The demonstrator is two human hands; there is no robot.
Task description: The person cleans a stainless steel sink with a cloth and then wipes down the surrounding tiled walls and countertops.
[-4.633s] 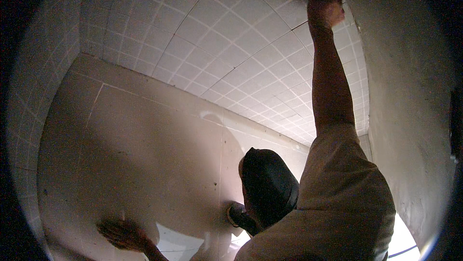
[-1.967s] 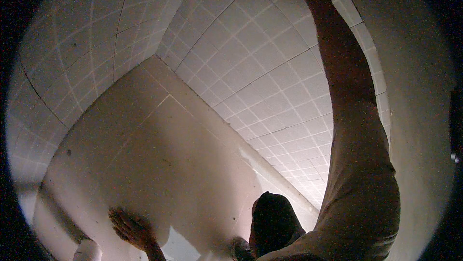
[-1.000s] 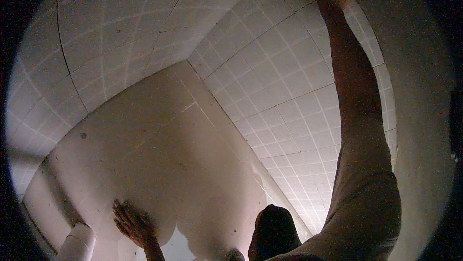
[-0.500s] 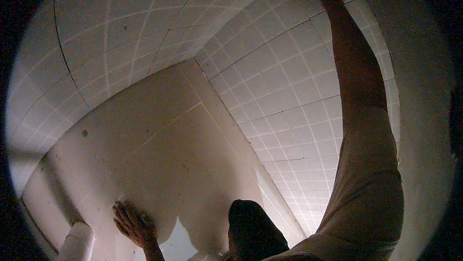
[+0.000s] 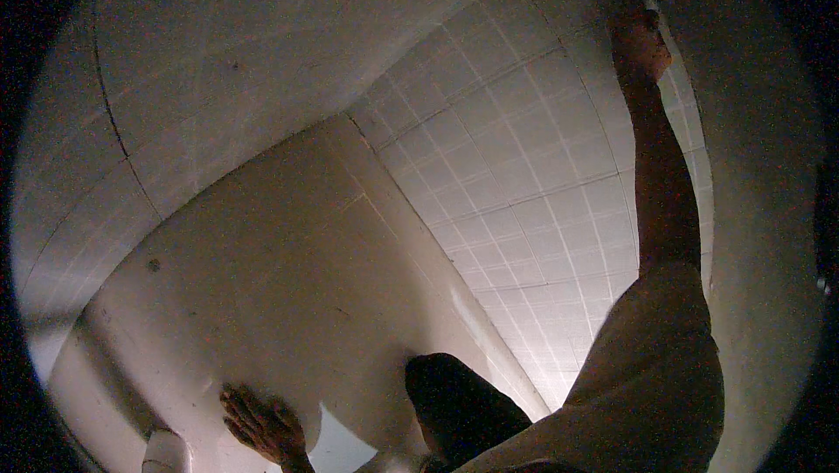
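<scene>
My left hand [image 5: 266,425] lies against a broad beige surface [image 5: 271,246], fingers outstretched and apart, with nothing visible in it. High at the right, my right hand [image 5: 640,45] is curled at the tiled wall [image 5: 507,167], near its edge; whatever its fingers hold is hidden in shadow. My right arm reaches up from a short sleeve at the lower right. A black, rounded, cloth-like shape [image 5: 459,407] is low in the middle, beside that sleeve; I cannot tell exactly what it is.
Another tiled surface [image 5: 192,62] curves across the upper left, meeting the beige surface and the other tiles at a corner. A plain grey wall [image 5: 756,211] runs down the right side. A white pipe [image 5: 163,455] stands at the lower left. The light is dim.
Over the last half second my right hand has come down and rightward from the top edge. My left hand appears slightly lower and further right. Earlier, the view turned towards the corner.
</scene>
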